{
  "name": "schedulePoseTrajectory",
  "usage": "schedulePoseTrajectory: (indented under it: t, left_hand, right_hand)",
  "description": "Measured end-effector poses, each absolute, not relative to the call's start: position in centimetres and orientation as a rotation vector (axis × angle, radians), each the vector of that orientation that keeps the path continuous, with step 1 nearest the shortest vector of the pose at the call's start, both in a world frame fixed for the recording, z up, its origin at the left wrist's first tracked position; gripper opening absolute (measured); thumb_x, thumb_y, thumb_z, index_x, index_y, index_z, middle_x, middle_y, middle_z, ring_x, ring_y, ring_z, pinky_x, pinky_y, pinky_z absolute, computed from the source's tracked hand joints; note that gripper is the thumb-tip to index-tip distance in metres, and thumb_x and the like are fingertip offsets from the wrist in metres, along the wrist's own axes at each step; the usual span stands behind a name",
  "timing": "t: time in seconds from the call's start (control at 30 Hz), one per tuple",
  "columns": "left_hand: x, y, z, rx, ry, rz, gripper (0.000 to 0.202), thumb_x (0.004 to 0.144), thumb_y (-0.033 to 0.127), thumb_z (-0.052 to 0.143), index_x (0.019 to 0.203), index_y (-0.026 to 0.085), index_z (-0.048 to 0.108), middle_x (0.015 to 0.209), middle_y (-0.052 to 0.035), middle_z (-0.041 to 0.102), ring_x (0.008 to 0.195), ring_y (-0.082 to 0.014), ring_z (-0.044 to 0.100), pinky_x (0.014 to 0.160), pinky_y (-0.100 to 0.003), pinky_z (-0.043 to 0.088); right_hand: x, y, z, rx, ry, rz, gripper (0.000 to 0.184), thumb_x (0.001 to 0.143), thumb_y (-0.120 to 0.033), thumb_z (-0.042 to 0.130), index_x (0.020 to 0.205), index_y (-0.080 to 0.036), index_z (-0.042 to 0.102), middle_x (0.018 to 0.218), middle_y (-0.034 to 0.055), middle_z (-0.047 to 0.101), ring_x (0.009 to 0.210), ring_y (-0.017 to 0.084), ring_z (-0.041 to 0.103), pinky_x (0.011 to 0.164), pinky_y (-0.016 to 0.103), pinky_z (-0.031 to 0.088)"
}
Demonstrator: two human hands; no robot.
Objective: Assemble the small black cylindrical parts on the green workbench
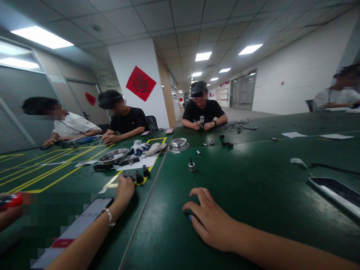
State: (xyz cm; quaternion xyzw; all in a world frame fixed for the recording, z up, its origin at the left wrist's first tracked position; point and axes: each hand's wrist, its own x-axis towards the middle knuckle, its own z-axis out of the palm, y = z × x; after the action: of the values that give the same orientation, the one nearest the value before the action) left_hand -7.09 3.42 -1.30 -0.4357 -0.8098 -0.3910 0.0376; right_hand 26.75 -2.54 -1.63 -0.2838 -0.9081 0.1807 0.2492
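Observation:
My left hand (pixel 125 189), with a bracelet at the wrist, is at the left of the table seam. Its fingers are closed at a small dark thing that they mostly hide. Beside the fingertips stand two black cone-shaped parts with metal tops, a nearer one (pixel 138 177) and a farther one (pixel 146 171). My right hand (pixel 209 219) rests on the green table (pixel 261 180) with fingers apart and slightly curled, holding nothing; a blue spot shows at the thumb tip. Beyond it, a metal part with a thin upright shaft (pixel 191 166) stands apart from the hand.
A phone (pixel 81 225) lies under my left forearm. Farther left are a metal bowl (pixel 114 155), gloves (pixel 140 147) and black parts. An upturned metal bowl (pixel 179 144) sits by the seam. Another phone (pixel 337 197) lies at right. Several people sit around the table.

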Motion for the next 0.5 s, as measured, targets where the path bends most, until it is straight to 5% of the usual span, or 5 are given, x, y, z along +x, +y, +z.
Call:
schedulePoseTrajectory:
  t: [0.5]
  left_hand:
    - [-6.0,2.9,-0.5,-1.406,-2.573,-1.251,0.017,0.083,0.034,0.037,0.082,0.020,0.046,0.076,-0.0051,0.058,0.074,-0.0255,0.059,0.064,-0.035,0.046]
  right_hand:
    - [27.0,-2.6,-1.3,-0.776,-2.488,0.512,0.027,0.087,-0.014,0.048,0.112,-0.021,0.055,0.126,0.0109,0.037,0.122,0.026,0.033,0.099,0.042,0.035]
